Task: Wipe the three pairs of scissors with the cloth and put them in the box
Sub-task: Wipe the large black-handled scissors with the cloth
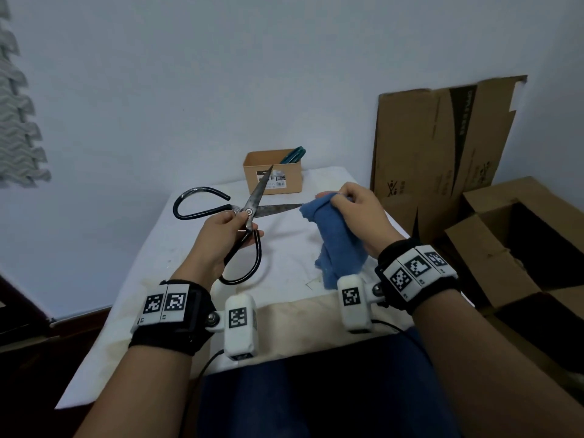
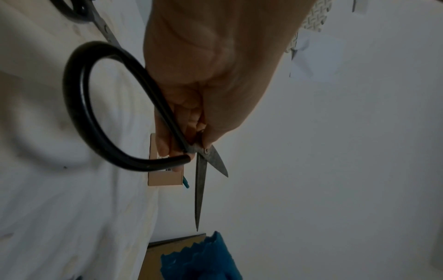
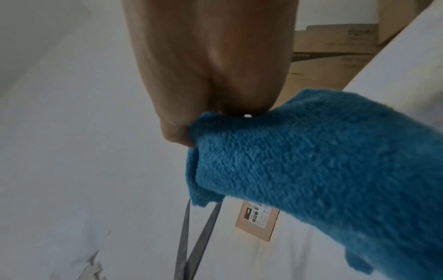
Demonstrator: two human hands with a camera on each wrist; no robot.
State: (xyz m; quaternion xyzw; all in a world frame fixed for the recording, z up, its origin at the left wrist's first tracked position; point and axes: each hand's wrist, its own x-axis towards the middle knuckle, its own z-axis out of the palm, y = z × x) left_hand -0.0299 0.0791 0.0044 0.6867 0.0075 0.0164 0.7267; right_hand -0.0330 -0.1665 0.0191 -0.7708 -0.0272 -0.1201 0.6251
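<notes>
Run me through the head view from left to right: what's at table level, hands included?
Left hand gripping the black-handled scissors → small box at the far edge, teal handles sticking out of it → blue cloth → right hand holding it → flattened cardboard leaning on the wall → open carton.

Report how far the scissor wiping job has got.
Done: teal-handled scissors already stand in the box. In hand: left hand holds open black scissors; right hand wipes one blade with the blue cloth. Left: the third pair, lying on the table.
</notes>
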